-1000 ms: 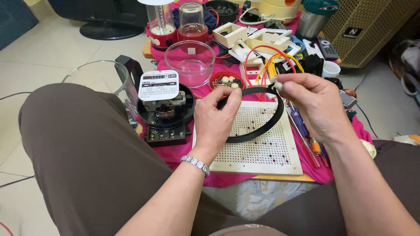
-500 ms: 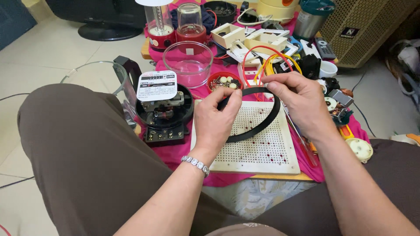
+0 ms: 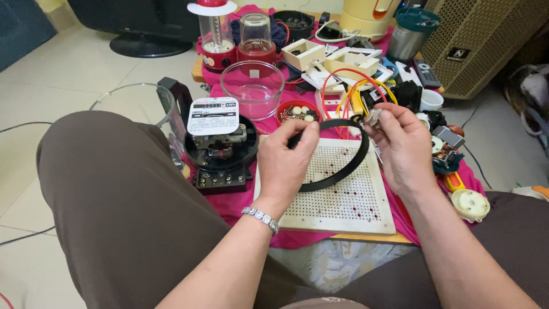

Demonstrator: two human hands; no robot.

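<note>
My left hand (image 3: 284,160) pinches the near-left part of a black rubber ring (image 3: 349,166), a thin hoop held above a white perforated board (image 3: 337,194). My right hand (image 3: 403,146) grips the ring's far-right part together with a small grey metal piece (image 3: 374,117) at its fingertips. Red and yellow wires (image 3: 354,86) loop just behind the right hand. A black round meter body (image 3: 220,151) with a white label plate sits left of the board.
A clear glass bowl (image 3: 251,88) and a small red dish of screws (image 3: 296,111) stand behind the board. Blender jars, white plastic housings, a white cup (image 3: 430,100) and small parts crowd the pink cloth. My knees flank the low table.
Both hands have shifted slightly with the black ring, the right hand lowering a little; the grip on the ring stays the same.
</note>
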